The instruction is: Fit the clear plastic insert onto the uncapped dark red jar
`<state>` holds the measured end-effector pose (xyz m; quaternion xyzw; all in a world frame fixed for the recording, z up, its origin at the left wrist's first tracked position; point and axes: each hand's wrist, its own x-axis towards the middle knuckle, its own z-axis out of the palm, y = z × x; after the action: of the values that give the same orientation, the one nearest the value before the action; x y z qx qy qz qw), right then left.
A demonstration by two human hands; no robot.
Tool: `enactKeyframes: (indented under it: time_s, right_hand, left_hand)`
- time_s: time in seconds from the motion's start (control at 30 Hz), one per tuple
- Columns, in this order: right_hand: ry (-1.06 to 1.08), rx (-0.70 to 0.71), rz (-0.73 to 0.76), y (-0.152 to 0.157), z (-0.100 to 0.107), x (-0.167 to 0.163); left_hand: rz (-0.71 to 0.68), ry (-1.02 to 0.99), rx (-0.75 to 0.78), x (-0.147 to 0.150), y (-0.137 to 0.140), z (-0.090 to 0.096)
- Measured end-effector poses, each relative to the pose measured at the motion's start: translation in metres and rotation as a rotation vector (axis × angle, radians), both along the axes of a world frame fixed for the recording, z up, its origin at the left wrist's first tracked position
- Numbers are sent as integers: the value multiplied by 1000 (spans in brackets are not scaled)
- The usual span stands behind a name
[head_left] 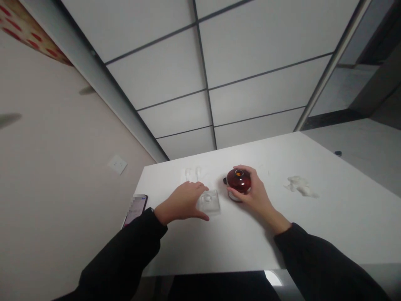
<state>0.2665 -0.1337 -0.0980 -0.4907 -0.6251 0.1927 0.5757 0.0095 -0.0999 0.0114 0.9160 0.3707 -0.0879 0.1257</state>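
On the white table, my right hand (255, 192) is wrapped round a round, dark red bottle (238, 182) with an open neck, which stands upright. A small black object (224, 180), perhaps a cap, shows at the bottle's left side. To the left, my left hand (184, 202) has its thumb and fingers spread beside a clear, square container (210, 202) with a round opening or neck on top. Whether the fingers touch this container I cannot tell. Behind my left hand lie small, clear or whitish pieces (198, 171), too faint to name.
Crumpled white tissue (300, 186) lies on the table (250, 242) at the right. A phone (137, 209) rests at the left edge, by the wall with a socket (118, 164). White panels (250, 100) with dark strips rise behind the table.
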Motion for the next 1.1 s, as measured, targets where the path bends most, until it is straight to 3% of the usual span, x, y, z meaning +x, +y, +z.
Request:
enactKeyframes:
  time_s: [0.13, 0.27, 0.37, 0.47, 0.6, 0.7, 0.8, 1.1]
  right_hand:
    - [15, -1, -11, -3, -3, -1]
    - [19, 16, -30, -10, -7, 0]
    - [-26, 56, -51, -23, -9, -1]
    - [-98, 97, -41, -42, -11, -6]
    - [-93, 143, 38, -71, -12, -23]
    - [-49, 144, 63, -87, -11, -39]
    - [13, 148, 106, -95, -13, -56]
    - [46, 183, 257, -92, -16, -91]
  left_hand:
    - [56, -11, 30, -4, -3, -16]
    - [58, -78, 45, -8, -5, -19]
    - [115, -239, 103, -24, -15, -24]
    - [275, -485, 128, -52, -28, -42]
    - [482, -733, -58, -87, -45, -79]
    - [519, -852, -247, -95, -51, -98]
    - [514, -890, -291, -91, -49, -104]
    - [557, -907, -169, -86, -43, -112]
